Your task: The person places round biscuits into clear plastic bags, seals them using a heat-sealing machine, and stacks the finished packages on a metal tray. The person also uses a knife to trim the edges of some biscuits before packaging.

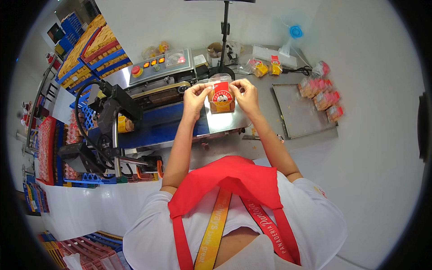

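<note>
Between my two hands, a clear plastic bag of bread with a red and yellow label stands over the bare metal end plate of a conveyor. My left hand pinches its upper left edge between thumb and fingers. On the opposite side, my right hand grips the upper right edge the same way. The label faces me and bears writing. Another bagged bread lies on the blue conveyor belt at left, partly hidden by a black machine head.
Behind the belt is a control panel with a red emergency stop button. A black stand rises behind the bag. At right, several bagged breads lie along a metal tray. Stacked crates fill the far left.
</note>
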A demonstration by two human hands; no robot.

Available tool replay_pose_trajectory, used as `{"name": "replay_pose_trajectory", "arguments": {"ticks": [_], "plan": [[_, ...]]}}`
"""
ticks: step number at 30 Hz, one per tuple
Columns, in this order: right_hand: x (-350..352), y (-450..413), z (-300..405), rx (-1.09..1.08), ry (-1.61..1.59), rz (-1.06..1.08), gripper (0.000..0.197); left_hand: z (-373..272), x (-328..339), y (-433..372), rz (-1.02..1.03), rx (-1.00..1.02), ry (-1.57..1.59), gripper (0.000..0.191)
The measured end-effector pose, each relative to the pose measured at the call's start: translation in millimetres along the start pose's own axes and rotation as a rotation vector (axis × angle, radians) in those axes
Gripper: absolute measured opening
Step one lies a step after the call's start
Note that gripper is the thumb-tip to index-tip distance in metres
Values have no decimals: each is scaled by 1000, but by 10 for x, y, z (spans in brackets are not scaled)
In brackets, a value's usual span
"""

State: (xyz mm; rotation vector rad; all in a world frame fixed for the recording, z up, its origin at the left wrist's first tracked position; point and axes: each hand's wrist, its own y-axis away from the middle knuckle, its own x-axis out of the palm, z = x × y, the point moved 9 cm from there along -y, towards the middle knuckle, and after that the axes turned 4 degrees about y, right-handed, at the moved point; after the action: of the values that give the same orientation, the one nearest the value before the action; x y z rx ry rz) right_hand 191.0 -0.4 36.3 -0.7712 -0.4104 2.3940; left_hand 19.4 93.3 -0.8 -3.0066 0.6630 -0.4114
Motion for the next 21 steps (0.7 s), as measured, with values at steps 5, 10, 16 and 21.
{"name": "replay_pose_trajectory", "arguments": {"ticks": [5,10,16,21], "plan": [[65,-172,-182,-25,-444,92,10,20,21,-184,133,45,78,14],[157,-186,-288,55,-570,127,8,47,-21,-213,92,73,139,13],[123,-48,-215,155,-693,97,7,-107,-2,-111,108,187,142,19],[53,16,-182,163,-767,102,16,-328,59,5,189,136,-96,23]]}}
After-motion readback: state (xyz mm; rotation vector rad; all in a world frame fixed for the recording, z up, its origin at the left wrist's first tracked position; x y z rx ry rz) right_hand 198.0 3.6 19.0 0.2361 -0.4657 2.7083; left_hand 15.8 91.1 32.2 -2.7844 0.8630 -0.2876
